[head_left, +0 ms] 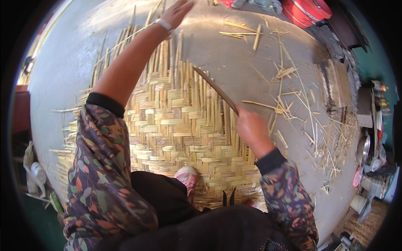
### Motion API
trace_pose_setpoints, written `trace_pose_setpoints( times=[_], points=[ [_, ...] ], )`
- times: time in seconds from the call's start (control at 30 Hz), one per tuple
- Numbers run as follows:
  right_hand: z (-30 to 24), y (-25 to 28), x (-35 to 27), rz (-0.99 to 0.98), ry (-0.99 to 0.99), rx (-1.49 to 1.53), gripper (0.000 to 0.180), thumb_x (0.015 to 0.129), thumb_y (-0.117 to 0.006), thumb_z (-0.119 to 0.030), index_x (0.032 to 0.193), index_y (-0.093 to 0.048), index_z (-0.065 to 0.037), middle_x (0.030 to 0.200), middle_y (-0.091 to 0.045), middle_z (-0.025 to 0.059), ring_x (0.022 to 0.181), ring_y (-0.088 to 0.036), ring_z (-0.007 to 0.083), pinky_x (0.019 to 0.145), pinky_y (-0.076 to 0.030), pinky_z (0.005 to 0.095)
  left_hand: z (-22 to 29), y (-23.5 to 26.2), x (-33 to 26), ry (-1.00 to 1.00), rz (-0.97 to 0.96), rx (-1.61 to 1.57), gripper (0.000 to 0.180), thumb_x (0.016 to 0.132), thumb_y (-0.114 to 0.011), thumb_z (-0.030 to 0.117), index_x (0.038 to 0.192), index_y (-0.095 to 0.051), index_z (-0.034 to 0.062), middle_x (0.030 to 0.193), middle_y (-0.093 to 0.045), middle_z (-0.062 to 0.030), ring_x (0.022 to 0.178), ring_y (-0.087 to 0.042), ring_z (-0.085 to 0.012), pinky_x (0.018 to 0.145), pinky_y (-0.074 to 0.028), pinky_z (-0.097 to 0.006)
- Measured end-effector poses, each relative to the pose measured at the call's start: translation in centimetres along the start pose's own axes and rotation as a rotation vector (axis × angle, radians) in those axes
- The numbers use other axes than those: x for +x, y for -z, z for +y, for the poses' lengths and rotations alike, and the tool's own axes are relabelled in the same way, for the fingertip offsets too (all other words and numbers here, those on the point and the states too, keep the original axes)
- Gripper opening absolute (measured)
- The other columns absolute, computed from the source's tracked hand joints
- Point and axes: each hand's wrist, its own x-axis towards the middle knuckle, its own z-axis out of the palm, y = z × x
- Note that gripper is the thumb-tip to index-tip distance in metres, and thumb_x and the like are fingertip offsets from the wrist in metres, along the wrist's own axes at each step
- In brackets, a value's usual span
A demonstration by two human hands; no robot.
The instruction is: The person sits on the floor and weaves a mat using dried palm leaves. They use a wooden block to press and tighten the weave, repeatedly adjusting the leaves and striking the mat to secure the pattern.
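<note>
A large mat woven from flat split reeds (173, 125) lies on the grey floor beneath me, with unwoven reed ends sticking out at its far and left sides. My left hand (178, 14) reaches past the mat's far edge, fingers stretched out and slightly blurred, with nothing visible in them. A light band circles that wrist. In my right hand (253, 129), over the mat's right edge, is a long, narrow brown blade-like tool (217, 90). Its pointed tip angles up and left above the upright reed ends; my fist hides its grip.
My shoe (186, 178) stands on the mat. Loose reed scraps (287, 73) litter the floor to the right. A red bucket (305, 12) stands at the far right, and a cardboard piece (335, 83) and mixed household items line the right side.
</note>
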Motion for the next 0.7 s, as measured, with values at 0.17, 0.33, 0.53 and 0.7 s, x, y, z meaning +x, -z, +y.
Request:
trace_pose_setpoints(
  times=[0.17, 0.33, 0.53, 0.7],
  points=[
    [-0.2, -0.1, -5.0, -0.074, 0.060, 0.094, 0.024, 0.085, -0.053, -0.014, 0.109, -0.057, -0.011, 0.067, -0.063, 0.0194, 0.065, -0.063, 0.0395, 0.058, -0.048, 0.0519, -10.5, 9.4, -21.0, 0.590, 0.373, 0.667, 0.077, 0.089, -0.048, 0.058, 0.135, -0.045, -0.0032, 0.142, -0.039, -0.0264, 0.135, -0.033, -0.0364, 0.112, -0.025, -0.041],
    [-1.1, -3.0, -6.7, -0.233, 0.099, 0.072, 0.028, 0.085, -0.054, -0.017, 0.112, -0.056, -0.011, 0.066, -0.062, 0.0190, 0.065, -0.063, 0.0389, 0.058, -0.048, 0.0514, -7.5, 12.1, -45.5, 1.218, 0.439, 1.024, 0.059, 0.089, -0.049, 0.047, 0.106, -0.060, -0.0080, 0.111, -0.059, -0.0294, 0.107, -0.056, -0.0402, 0.094, -0.041, -0.047],
    [-1.5, -3.5, -6.8, -0.282, 0.106, 0.002, 0.034, 0.084, -0.054, -0.017, 0.118, -0.057, -0.013, 0.068, -0.063, 0.0187, 0.066, -0.064, 0.0372, 0.060, -0.049, 0.0496, -1.1, 7.8, -63.9, 2.076, 0.864, 0.794, 0.072, 0.095, -0.033, 0.056, 0.140, -0.037, 0.0007, 0.148, -0.035, -0.0182, 0.138, -0.029, -0.0341, 0.109, -0.025, -0.054],
    [-2.6, -2.6, -5.7, -0.288, 0.128, -0.088, 0.035, 0.084, -0.057, -0.020, 0.119, -0.058, -0.015, 0.068, -0.063, 0.0183, 0.066, -0.063, 0.0373, 0.060, -0.049, 0.0487, -1.0, 2.8, -68.3, 2.196, 1.055, 0.930, 0.067, 0.096, -0.032, 0.055, 0.143, -0.035, 0.0083, 0.151, -0.030, -0.0144, 0.139, -0.028, -0.0314, 0.108, -0.025, -0.051]
  ],
)
